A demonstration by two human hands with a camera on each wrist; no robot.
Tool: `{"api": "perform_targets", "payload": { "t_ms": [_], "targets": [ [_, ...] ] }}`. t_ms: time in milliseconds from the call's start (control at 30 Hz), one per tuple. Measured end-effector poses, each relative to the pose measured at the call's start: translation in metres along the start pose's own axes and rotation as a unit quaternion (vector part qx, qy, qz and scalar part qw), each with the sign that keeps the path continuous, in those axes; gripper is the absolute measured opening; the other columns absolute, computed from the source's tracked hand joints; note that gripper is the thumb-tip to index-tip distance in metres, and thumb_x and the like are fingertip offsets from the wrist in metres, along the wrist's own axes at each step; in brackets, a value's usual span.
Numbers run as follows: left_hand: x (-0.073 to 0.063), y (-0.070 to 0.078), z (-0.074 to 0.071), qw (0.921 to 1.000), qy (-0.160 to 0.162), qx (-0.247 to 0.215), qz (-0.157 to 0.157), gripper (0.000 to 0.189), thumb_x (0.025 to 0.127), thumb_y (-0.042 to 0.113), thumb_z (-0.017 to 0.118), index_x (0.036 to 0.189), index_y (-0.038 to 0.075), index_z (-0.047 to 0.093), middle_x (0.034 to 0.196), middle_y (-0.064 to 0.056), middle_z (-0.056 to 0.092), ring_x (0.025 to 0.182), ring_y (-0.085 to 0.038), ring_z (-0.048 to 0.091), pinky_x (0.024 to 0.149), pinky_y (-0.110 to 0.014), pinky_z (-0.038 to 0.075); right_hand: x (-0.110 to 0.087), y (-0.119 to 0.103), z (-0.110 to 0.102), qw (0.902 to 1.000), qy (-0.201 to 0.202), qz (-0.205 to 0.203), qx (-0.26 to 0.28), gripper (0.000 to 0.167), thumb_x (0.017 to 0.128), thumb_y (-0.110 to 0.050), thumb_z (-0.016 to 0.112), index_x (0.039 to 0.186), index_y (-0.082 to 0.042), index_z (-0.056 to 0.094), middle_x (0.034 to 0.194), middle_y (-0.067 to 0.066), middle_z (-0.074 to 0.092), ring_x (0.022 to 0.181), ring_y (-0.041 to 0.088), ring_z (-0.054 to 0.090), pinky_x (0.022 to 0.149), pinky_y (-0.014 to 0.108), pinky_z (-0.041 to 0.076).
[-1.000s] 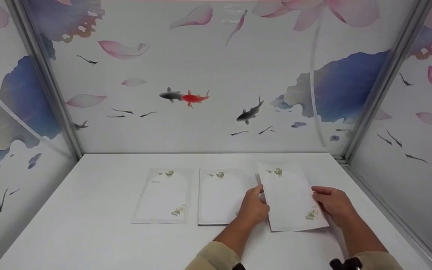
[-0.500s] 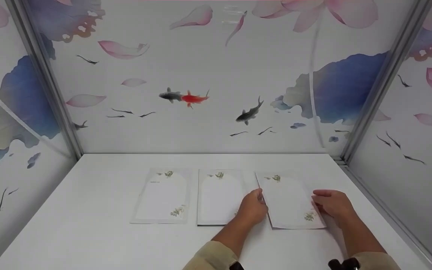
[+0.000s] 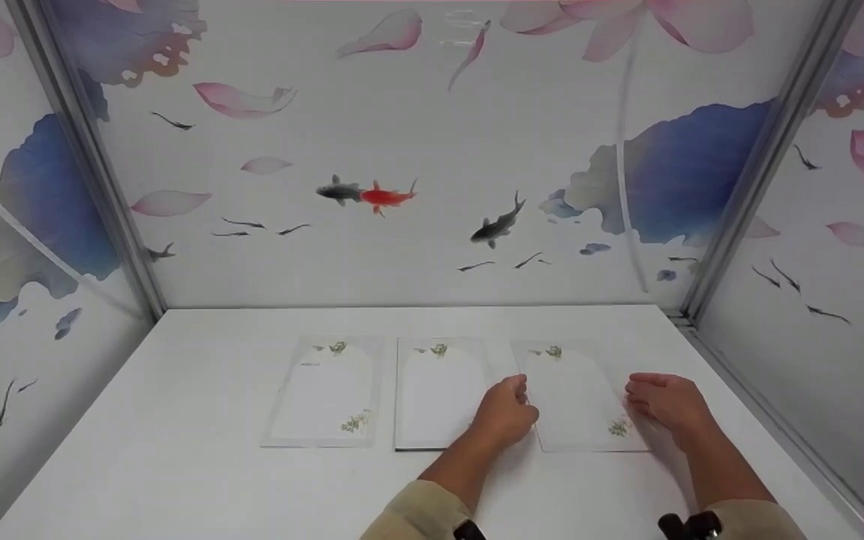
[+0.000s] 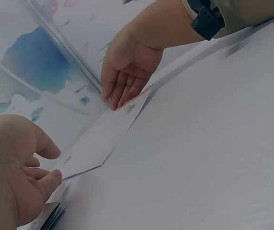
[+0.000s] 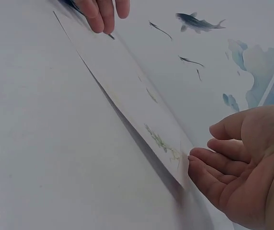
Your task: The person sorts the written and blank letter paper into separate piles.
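A white sheet of letter paper (image 3: 578,405) with printed green sprigs lies at the right of the row, low over the white table (image 3: 199,487). My left hand (image 3: 505,411) is at its left edge; in the left wrist view the thumb and fingers stand apart, fingertips right at the edge. On the other side my right hand (image 3: 668,405) keeps its fingers loosely extended at the right edge, thumb apart in the right wrist view. A thin shadow runs under the sheet's near edge (image 5: 127,120).
Left of this sheet lies a matching stack of paper (image 3: 439,397) with a dark bottom edge, partly behind my left hand. Farther left is another printed sheet (image 3: 325,394) with a short line of text. Painted panels (image 3: 402,247) wall the table at the back and sides.
The right sheet has come down from a raised, tilted pose to lie almost flat. Both hands have loosened their hold at its edges while staying in nearly the same place.
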State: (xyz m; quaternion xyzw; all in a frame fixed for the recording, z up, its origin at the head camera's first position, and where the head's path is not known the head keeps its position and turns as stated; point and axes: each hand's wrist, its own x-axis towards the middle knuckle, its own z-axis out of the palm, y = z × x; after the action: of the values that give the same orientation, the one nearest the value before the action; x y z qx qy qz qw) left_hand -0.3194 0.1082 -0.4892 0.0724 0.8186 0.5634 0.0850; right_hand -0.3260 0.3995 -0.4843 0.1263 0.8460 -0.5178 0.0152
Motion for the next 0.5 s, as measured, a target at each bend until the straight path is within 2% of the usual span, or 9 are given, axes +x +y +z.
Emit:
{"api": "perform_targets", "payload": {
  "t_ms": [133,200,333,500],
  "targets": [
    [0.000,0.000,-0.006,0.9998,0.001,-0.015,-0.010,0.059,0.102,0.021,0.066,0.158,0.010,0.051,0.157,-0.009,0.060,0.148,-0.029,0.057,0.123,-0.050,0.048,-0.003,-0.007,0.005,0.9999,0.015,0.002,-0.001,0.059,0.110,-0.037,0.059,0.154,0.002,0.052,0.152,0.026,0.061,0.128,0.029,0.069,0.105,0.034,0.061],
    [0.001,-0.001,-0.013,0.9998,0.003,-0.020,-0.003,0.060,0.103,0.025,0.067,0.158,0.011,0.050,0.157,-0.007,0.060,0.148,-0.028,0.057,0.123,-0.049,0.048,-0.003,-0.011,0.012,0.9999,0.015,-0.005,0.003,0.058,0.110,-0.037,0.058,0.154,0.000,0.053,0.151,0.025,0.062,0.130,0.032,0.068,0.108,0.037,0.060],
    [0.002,-0.005,-0.031,0.9996,0.006,-0.021,0.016,0.061,0.103,0.028,0.066,0.159,0.010,0.050,0.158,-0.007,0.060,0.149,-0.028,0.056,0.123,-0.048,0.048,-0.002,-0.023,0.032,0.9996,-0.001,-0.026,0.011,0.058,0.109,-0.040,0.060,0.153,-0.002,0.055,0.150,0.022,0.062,0.132,0.032,0.066,0.113,0.041,0.057],
    [0.004,-0.010,-0.056,0.9995,0.025,-0.010,0.020,0.062,0.104,0.030,0.066,0.160,0.011,0.048,0.158,-0.006,0.060,0.149,-0.029,0.056,0.123,-0.048,0.047,-0.004,-0.042,0.054,0.9986,-0.026,-0.042,0.019,0.061,0.107,-0.045,0.063,0.155,-0.007,0.055,0.154,0.019,0.061,0.138,0.034,0.062,0.121,0.050,0.050]
  ]
}}
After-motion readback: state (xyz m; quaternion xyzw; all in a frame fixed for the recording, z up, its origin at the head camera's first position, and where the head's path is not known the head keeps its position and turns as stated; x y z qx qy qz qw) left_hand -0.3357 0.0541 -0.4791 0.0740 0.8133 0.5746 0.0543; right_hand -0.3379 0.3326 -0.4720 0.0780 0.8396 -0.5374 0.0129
